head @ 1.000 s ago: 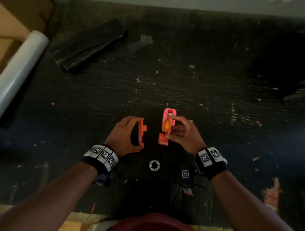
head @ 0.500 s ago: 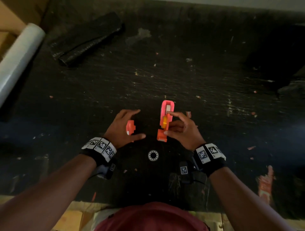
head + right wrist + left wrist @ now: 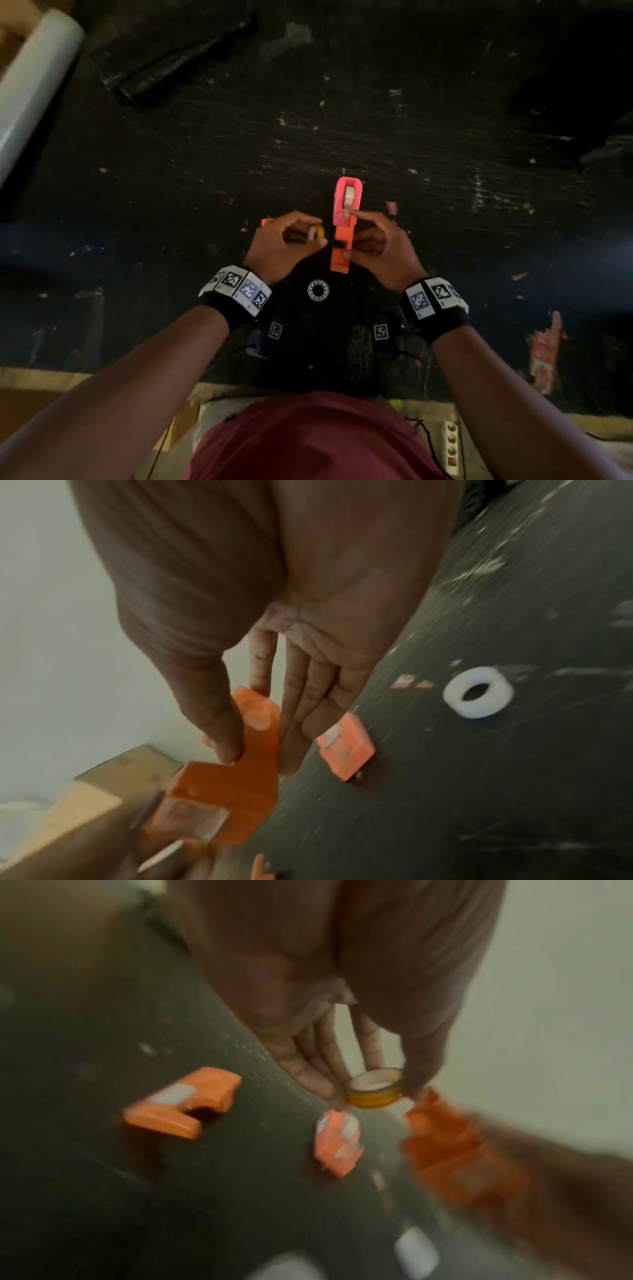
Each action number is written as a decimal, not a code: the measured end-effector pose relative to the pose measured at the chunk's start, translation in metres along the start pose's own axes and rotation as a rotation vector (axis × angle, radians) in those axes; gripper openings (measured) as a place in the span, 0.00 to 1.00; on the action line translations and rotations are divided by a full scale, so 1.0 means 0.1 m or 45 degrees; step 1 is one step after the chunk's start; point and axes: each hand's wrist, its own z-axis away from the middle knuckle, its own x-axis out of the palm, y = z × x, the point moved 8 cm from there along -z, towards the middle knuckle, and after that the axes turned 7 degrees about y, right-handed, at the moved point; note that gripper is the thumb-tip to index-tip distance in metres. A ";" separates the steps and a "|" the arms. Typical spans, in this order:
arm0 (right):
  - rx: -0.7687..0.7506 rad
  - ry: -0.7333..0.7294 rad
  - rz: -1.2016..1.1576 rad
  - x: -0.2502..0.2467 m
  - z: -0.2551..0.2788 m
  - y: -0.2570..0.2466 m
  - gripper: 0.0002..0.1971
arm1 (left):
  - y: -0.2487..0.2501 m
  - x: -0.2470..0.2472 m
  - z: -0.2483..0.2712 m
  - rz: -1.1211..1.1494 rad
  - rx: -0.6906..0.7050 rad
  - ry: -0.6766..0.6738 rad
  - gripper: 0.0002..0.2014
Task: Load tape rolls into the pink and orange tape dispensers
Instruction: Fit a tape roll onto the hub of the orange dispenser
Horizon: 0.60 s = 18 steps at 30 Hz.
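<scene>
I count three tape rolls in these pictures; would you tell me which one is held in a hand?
The yellow tape roll, pinched by the left hand. The pale roll sits in the pink dispenser; the white roll lies on the table.

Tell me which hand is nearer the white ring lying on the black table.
Left, though only narrowly. The white ring lies toward the person from both hands; the left hand, pinching a yellow tape roll, is just up-left of it, the right hand, holding the orange dispenser, up-right.
</scene>
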 end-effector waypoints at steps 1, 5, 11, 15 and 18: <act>0.010 0.019 0.015 -0.06 0.02 0.02 0.37 | -0.05 0.00 0.01 -0.126 0.034 -0.001 0.18; 0.048 0.068 0.066 -0.24 0.12 0.13 0.37 | -0.25 0.21 0.07 -0.787 0.150 -0.230 0.22; 0.062 0.114 0.067 -0.37 0.31 0.25 0.37 | -0.35 0.42 0.12 -1.253 0.266 -0.420 0.22; 0.079 0.143 0.031 -0.40 0.43 0.31 0.37 | -0.27 0.47 0.20 -1.018 0.345 -0.511 0.27; 0.096 0.141 0.039 -0.39 0.49 0.37 0.37 | -0.33 0.61 0.36 -1.184 0.392 -0.723 0.33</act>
